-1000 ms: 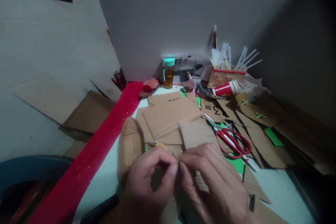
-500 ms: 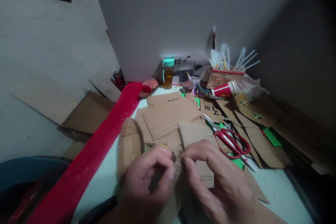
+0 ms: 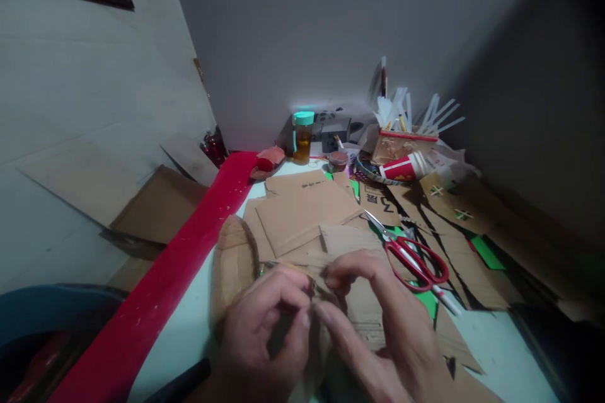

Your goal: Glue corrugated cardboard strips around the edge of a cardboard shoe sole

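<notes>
My left hand (image 3: 265,334) and my right hand (image 3: 378,327) meet low in the middle of the view, fingertips pinched together over a small piece of cardboard (image 3: 363,321). The left thumb and forefinger are closed on something small that I cannot make out. The right fingers curl and press at the same spot. A rounded cardboard piece (image 3: 234,261) lies just left of my left hand. Red-handled scissors (image 3: 411,258) lie to the right of my right hand on cardboard and green paper.
Flat cardboard sheets (image 3: 302,211) cover the pale table. A red strip (image 3: 189,252) runs along the table's left edge. At the back stand a teal-capped bottle (image 3: 302,136), a small jar (image 3: 338,160), a red paper cup (image 3: 401,168) lying down and a box of white sticks (image 3: 406,132).
Both hands have stayed pinched together; the fingers have shifted slightly and are a little blurred. The view has tilted a bit.
</notes>
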Demonstrator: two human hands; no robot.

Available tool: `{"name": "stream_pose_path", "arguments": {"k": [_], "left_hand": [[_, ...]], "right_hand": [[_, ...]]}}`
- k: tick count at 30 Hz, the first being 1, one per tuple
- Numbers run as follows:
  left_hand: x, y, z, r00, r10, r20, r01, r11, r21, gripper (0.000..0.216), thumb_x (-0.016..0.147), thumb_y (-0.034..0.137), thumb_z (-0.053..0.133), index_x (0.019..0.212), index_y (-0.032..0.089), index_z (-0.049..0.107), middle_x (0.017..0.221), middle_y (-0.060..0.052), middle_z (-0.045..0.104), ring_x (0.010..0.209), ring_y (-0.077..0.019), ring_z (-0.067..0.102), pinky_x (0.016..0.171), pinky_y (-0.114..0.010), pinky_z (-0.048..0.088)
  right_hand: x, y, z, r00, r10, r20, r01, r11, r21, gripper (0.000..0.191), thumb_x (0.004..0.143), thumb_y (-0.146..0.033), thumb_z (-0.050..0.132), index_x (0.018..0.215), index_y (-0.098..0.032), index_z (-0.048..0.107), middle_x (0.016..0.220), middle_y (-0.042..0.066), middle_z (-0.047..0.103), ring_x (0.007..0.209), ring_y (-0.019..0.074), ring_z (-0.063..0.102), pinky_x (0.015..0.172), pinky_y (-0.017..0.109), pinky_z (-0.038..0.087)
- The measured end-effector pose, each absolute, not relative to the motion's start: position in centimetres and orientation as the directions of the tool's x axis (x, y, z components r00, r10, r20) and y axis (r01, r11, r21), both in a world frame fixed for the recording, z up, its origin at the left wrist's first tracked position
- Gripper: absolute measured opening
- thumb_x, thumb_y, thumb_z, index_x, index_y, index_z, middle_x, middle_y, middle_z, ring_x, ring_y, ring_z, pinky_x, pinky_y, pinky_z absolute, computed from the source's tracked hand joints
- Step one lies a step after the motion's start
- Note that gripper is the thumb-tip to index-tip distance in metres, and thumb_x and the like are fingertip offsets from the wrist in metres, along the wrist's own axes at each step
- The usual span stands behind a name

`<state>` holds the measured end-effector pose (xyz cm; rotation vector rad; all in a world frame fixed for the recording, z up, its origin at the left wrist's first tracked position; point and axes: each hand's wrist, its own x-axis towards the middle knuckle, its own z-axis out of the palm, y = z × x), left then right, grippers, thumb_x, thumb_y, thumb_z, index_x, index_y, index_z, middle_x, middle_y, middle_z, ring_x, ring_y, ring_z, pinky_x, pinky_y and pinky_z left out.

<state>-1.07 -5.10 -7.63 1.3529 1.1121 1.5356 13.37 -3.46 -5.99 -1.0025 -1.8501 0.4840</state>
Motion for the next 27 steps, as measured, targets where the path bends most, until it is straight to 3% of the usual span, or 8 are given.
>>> {"name": "stream_pose_path", "arguments": {"k": [5, 10, 13, 16, 22, 27], "left_hand": [[-1.4, -5.1, -7.6, -0.086, 0.962, 0.26, -0.031, -0.264, 0.964, 0.022, 0.086, 0.009, 0.055, 0.071, 0.023, 0.063, 0.088, 0.003, 0.063, 0.079, -0.0092, 0.063, 0.068, -0.013, 0.049], [-2.4, -4.5, -7.9, 0.114, 0.992, 0.061, -0.285, -0.026, 0.958, 0.014, 0.085, 0.02, 0.068, 0.074, 0.022, 0.061, 0.081, 0.003, 0.058, 0.072, -0.0111, 0.058, 0.065, -0.018, 0.045], [-2.8, -4.3, -8.0, 0.214, 0.977, -0.002, -0.354, 0.079, 0.932, 0.018, 0.086, 0.032, 0.072, 0.079, 0.022, 0.058, 0.071, 0.006, 0.048, 0.065, -0.0105, 0.046, 0.069, -0.022, 0.042], [-2.9, -4.2, -8.0, 0.221, 0.975, 0.02, -0.306, 0.05, 0.951, 0.025, 0.092, 0.041, 0.063, 0.078, 0.021, 0.057, 0.069, 0.005, 0.042, 0.065, -0.0115, 0.04, 0.07, -0.024, 0.04], [-2.7, -4.6, -8.9, 0.108, 0.989, 0.103, -0.092, -0.093, 0.991, 0.024, 0.096, 0.039, 0.053, 0.078, 0.022, 0.055, 0.08, 0.004, 0.053, 0.051, -0.0082, 0.031, 0.07, -0.028, 0.041], [-2.8, -5.0, -9.0, 0.014, 0.994, 0.106, 0.099, -0.107, 0.989, 0.018, 0.091, 0.034, 0.057, 0.076, 0.024, 0.06, 0.069, 0.001, 0.057, 0.061, -0.0165, 0.049, 0.063, -0.028, 0.042]], "right_hand": [[13.3, -3.7, -6.1, -0.234, 0.795, 0.56, 0.446, 0.6, -0.665, 0.017, 0.098, -0.009, 0.049, 0.086, -0.02, 0.051, 0.082, 0.0, 0.056, 0.078, 0.0122, 0.057, 0.071, 0.025, 0.048], [12.9, -3.0, -7.1, -0.247, 0.588, 0.77, 0.51, 0.755, -0.412, 0.015, 0.091, -0.004, 0.053, 0.086, -0.018, 0.055, 0.078, 0.004, 0.059, 0.073, 0.0151, 0.055, 0.066, 0.028, 0.046], [12.4, -2.9, -7.8, -0.211, 0.522, 0.826, 0.514, 0.778, -0.361, 0.014, 0.091, -0.006, 0.053, 0.088, -0.018, 0.058, 0.08, 0.005, 0.062, 0.073, 0.0171, 0.056, 0.065, 0.029, 0.048], [12.2, -3.0, -8.2, -0.202, 0.519, 0.831, 0.48, 0.792, -0.378, 0.013, 0.09, -0.005, 0.055, 0.088, -0.018, 0.059, 0.081, 0.006, 0.064, 0.074, 0.0169, 0.059, 0.066, 0.028, 0.05], [12.1, -3.5, -7.6, -0.187, 0.49, 0.851, 0.507, 0.791, -0.344, 0.015, 0.085, -0.001, 0.061, 0.087, -0.016, 0.06, 0.08, 0.007, 0.066, 0.072, 0.0173, 0.058, 0.065, 0.029, 0.052], [12.6, -3.7, -7.6, -0.285, 0.561, 0.777, 0.528, 0.768, -0.361, 0.02, 0.084, 0.0, 0.064, 0.097, -0.015, 0.061, 0.086, 0.008, 0.07, 0.076, 0.0165, 0.061, 0.07, 0.029, 0.053]]}}
